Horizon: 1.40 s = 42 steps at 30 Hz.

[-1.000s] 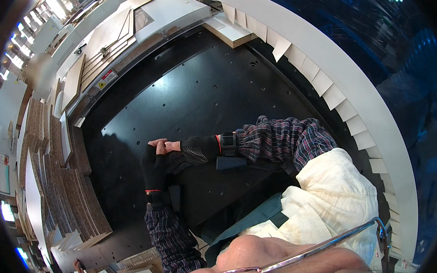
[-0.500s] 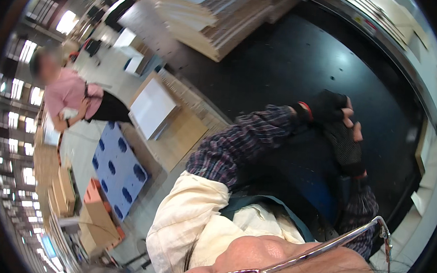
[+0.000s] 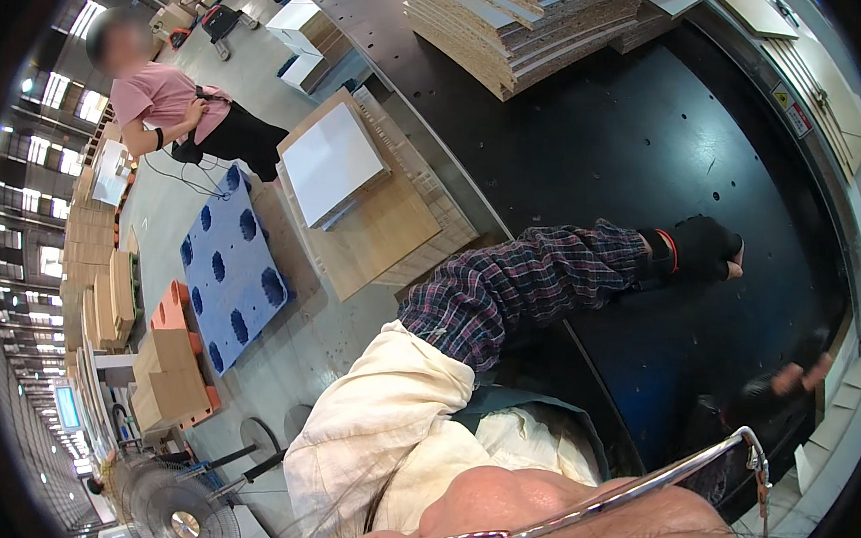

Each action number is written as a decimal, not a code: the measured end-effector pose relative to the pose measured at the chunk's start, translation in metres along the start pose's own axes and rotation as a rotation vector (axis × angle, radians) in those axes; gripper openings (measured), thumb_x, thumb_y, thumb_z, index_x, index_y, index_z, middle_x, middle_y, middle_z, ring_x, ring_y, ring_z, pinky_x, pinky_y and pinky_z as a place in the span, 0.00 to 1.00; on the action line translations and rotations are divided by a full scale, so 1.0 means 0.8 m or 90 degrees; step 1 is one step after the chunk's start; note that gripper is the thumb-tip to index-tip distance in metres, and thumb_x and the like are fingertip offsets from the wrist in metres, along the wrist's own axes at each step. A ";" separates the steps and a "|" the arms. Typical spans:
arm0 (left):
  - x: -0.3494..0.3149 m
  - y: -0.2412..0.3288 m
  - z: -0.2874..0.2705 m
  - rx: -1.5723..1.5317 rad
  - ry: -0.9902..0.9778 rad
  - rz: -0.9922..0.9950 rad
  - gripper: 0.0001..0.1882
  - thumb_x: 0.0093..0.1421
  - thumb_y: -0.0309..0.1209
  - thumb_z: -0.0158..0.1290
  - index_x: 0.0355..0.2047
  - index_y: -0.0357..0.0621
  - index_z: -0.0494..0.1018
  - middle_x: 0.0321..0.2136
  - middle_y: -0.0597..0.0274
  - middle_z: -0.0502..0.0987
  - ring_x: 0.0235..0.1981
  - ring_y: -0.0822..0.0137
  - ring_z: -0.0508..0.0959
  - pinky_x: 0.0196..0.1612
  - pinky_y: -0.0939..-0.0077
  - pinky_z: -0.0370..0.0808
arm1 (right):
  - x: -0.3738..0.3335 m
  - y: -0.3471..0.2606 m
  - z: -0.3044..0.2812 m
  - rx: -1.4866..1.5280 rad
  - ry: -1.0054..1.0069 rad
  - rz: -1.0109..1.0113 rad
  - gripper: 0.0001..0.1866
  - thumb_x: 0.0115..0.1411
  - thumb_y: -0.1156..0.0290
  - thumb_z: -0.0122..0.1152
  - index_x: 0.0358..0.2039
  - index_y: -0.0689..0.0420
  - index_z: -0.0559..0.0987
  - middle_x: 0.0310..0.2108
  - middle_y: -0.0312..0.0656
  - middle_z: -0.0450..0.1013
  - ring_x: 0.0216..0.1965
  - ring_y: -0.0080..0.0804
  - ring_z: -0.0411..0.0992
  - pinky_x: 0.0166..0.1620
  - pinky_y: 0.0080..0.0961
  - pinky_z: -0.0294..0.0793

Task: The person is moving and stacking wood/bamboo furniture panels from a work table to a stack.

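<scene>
We've got our left hand (image 3: 705, 249) over the black table (image 3: 597, 131), fingers (image 3: 736, 260) curled, can't tell if gripping; our blurry right hand (image 3: 794, 375), nearer right, has fingers apart.

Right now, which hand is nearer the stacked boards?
Left. The left hand is apart from the stacked boards; the right hand is farther away, toward the white flaps.

What a gleam off that black tabletop (image 3: 646, 134), smooth and glossy! Stacked chipboard (image 3: 573, 36) showed rough, grainy edges; the pallet (image 3: 233, 291) was dull plastic; left glove (image 3: 698, 248), matt fabric; plaid sleeve (image 3: 548, 276), crinkled cloth; spectacle frame (image 3: 634, 484), polished metal!
</scene>
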<state>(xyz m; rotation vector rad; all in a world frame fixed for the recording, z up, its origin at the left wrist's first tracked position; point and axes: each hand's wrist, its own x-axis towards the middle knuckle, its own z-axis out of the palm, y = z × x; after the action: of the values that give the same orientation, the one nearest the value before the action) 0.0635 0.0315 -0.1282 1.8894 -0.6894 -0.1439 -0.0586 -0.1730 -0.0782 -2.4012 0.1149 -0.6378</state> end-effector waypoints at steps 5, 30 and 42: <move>0.002 -0.005 0.000 0.024 0.016 0.014 0.11 0.60 0.39 0.56 0.35 0.45 0.78 0.29 0.57 0.81 0.35 0.59 0.81 0.41 0.65 0.75 | -0.020 -0.024 0.059 0.213 -0.293 -0.159 0.33 0.63 0.64 0.54 0.66 0.60 0.59 0.64 0.56 0.60 0.64 0.46 0.61 0.65 0.39 0.58; 0.002 0.000 0.004 0.013 0.035 0.015 0.09 0.55 0.35 0.56 0.31 0.42 0.77 0.29 0.52 0.80 0.34 0.54 0.81 0.38 0.63 0.75 | -0.029 0.002 0.064 0.203 -0.306 -0.184 0.32 0.63 0.69 0.56 0.66 0.61 0.59 0.64 0.56 0.60 0.66 0.48 0.58 0.66 0.38 0.56; -0.001 0.001 0.006 -0.025 0.043 0.001 0.09 0.54 0.34 0.56 0.32 0.42 0.78 0.29 0.51 0.80 0.34 0.54 0.81 0.39 0.63 0.76 | -0.027 -0.017 0.051 0.228 -0.344 -0.124 0.32 0.64 0.68 0.56 0.66 0.61 0.60 0.65 0.56 0.58 0.67 0.48 0.56 0.66 0.39 0.56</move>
<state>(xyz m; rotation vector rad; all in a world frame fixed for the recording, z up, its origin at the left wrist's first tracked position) 0.0608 0.0277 -0.1296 1.8476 -0.6375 -0.0916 -0.0594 -0.1343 -0.1064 -2.1606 -0.4294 -0.0629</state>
